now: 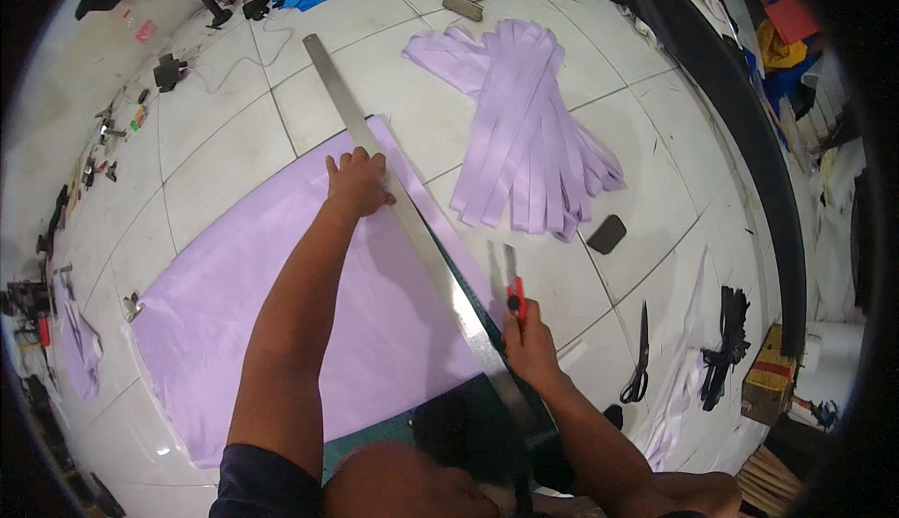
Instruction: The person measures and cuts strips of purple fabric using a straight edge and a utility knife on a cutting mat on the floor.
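Observation:
A large sheet of lavender fabric (262, 265) lies on a dark green cutting mat (370, 443). Diagonally across it runs a long metal ruler (426, 242). My left hand (358, 184) presses on the ruler's upper half, fingers spread over ruler and cloth. To the right of the ruler, a narrow lavender strip (440, 214) lies apart from the sheet, with dark mat showing between them. In my right hand (532, 345) is a red utility knife (515, 295), held beside the strip, its blade pointing away from me.
Beyond the ruler lies a pile of cut lavender strips (524, 134). A dark rounded block (607, 234), black scissors (639, 354) and a black bundle (726, 349) rest on the right. A metal clip (134, 307) grips the sheet's left corner. A brush-like tool (473, 3) lies far back.

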`<state>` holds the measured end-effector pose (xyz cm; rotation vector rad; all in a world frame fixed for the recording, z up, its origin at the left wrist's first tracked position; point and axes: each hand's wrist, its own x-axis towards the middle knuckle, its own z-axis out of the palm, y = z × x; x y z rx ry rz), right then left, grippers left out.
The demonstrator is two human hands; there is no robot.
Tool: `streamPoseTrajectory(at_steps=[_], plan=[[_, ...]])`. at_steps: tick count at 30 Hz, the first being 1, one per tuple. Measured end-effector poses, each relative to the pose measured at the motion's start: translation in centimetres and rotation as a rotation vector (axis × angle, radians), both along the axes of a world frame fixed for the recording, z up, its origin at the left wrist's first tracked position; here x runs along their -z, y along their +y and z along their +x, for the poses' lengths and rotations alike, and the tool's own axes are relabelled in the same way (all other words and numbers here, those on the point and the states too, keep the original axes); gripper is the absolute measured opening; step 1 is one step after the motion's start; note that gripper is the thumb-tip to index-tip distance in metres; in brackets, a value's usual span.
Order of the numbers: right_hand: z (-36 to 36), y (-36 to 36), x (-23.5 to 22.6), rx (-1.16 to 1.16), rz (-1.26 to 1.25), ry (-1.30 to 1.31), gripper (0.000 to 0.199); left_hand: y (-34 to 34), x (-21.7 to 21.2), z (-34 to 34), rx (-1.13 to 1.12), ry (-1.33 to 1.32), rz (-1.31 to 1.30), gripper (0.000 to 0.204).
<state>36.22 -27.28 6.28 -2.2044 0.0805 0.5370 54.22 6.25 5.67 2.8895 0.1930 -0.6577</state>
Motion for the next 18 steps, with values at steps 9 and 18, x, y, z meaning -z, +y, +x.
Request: streamPoseTrajectory(at_steps=[9, 18], plan=[[14.7, 13.8, -0.3, -0.419, -0.249, -0.125, 0.028, 1.9, 1.7, 1.9, -0.028, 0.020, 0.044, 0.145], [22.8, 24.4, 0.8, -0.490, -0.300, -0.242, 0.027, 2.9, 2.3, 1.9, -0.012, -0.064, 0.026, 0.137]])
